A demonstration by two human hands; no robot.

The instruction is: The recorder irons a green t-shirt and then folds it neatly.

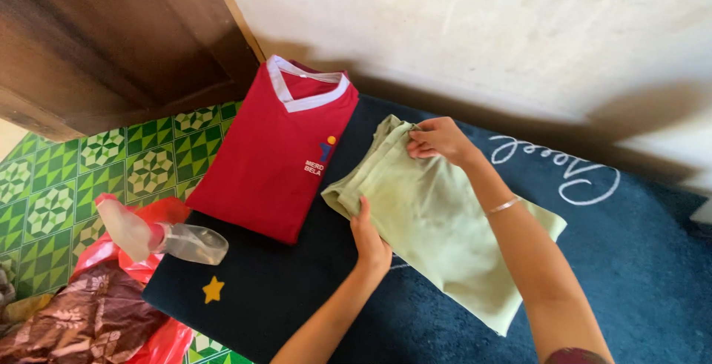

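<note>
Folding in hand: a pale green garment point(437, 223) lies on the dark blue mat point(638, 260), roughly mid-mat, its near end running toward the mat's right front. It is already doubled lengthwise and looks partway through a fold, judging from the layered edges at the far end.

Left hand point(368, 239) rests on the garment's left edge, fingers curled over the folded rim, mostly closed, pinning or gripping that edge. Right hand point(437, 140) sits at the garment's far corner, fingers pinched shut on the cloth there. A thin bangle point(504, 205) is on the right wrist.

Next move, as a guess: it calls for keeping both grips, drawing the far end over evenly, and smoothing the layers so edges line up.

A folded red shirt point(278, 160) with a white collar lies at the mat's far left edge, just beside the green piece, apart from it. A clear spray bottle point(159, 234) lies at the mat's left corner, partly on a red bag point(159, 334). Green patterned floor point(96, 171) beyond.
</note>
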